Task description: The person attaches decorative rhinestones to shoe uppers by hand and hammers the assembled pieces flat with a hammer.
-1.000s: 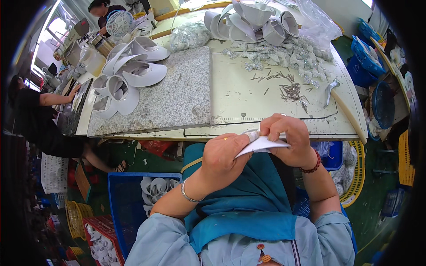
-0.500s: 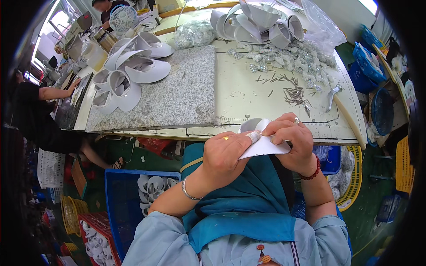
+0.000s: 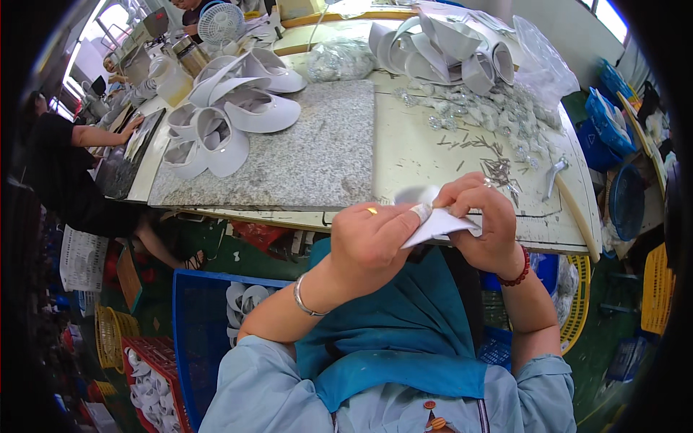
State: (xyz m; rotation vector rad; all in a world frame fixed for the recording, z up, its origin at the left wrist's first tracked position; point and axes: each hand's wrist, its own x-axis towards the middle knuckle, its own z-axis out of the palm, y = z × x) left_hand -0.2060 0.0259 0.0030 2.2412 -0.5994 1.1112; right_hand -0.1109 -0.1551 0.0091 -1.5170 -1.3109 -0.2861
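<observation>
A white shoe upper (image 3: 435, 226) is held between my two hands just off the table's front edge. My left hand (image 3: 372, 242) grips it from the left, its thumb wrapped in whitish tape and pressed to the piece. My right hand (image 3: 485, 220) pinches its upper right part with thumb and fingertips. What lies right between the fingertips is too small to make out. Beyond my hands, thin metal pins (image 3: 498, 172) are scattered on the tabletop, close to silvery beaded trims (image 3: 469, 108). A metal-headed tool (image 3: 556, 175) lies to their right.
White uppers (image 3: 262, 112) are stacked on a speckled stone slab (image 3: 317, 166) at left; another pile (image 3: 462, 47) stands at the back. A long pale rod (image 3: 580, 220) lies at the right edge. A blue crate (image 3: 189, 310) sits below left. Another person (image 3: 72, 159) works far left.
The view has shifted slightly, so the table appears further right. The white upper is now tilted more steeply in my hands, and both hands keep hold of it.
</observation>
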